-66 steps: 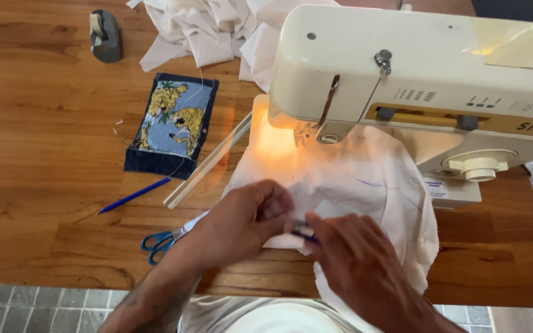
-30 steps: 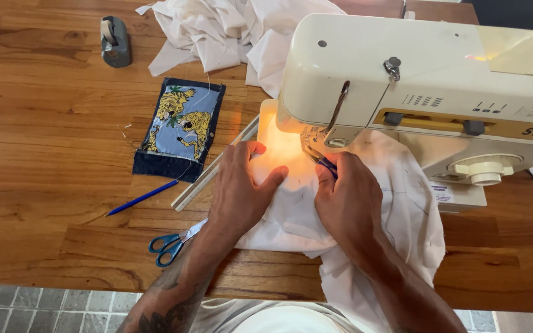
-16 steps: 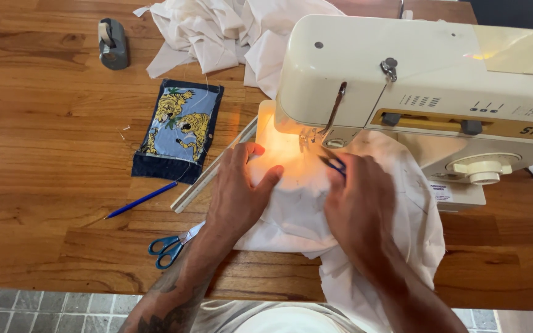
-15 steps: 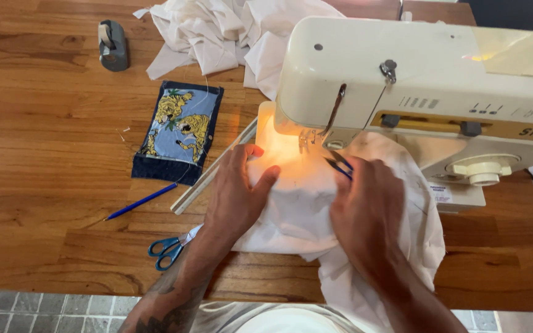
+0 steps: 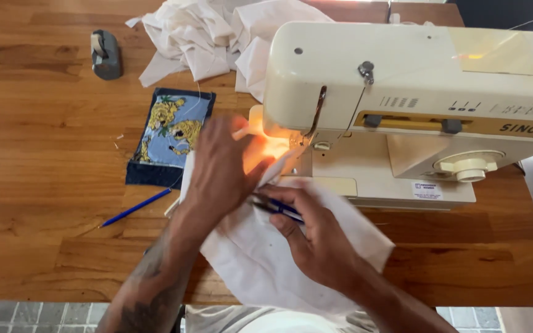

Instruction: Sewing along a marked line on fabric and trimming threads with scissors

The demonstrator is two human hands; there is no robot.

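On the wooden bench (image 5: 32, 185) lie one grey tape dispenser (image 5: 105, 54), one blue patterned fabric pouch (image 5: 169, 137) and one blue pen (image 5: 134, 208). The left hand (image 5: 220, 172) presses flat on the one white cloth piece (image 5: 260, 259) beside the cream sewing machine (image 5: 414, 92); the right hand (image 5: 316, 237), its fingers (image 5: 282, 196) closed, grips small blue-handled snips (image 5: 279, 207).

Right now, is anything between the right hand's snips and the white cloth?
Nothing visible. The right hand lies on the white cloth, its blue snips right over it. The left hand presses the cloth beside them, by the sewing machine.
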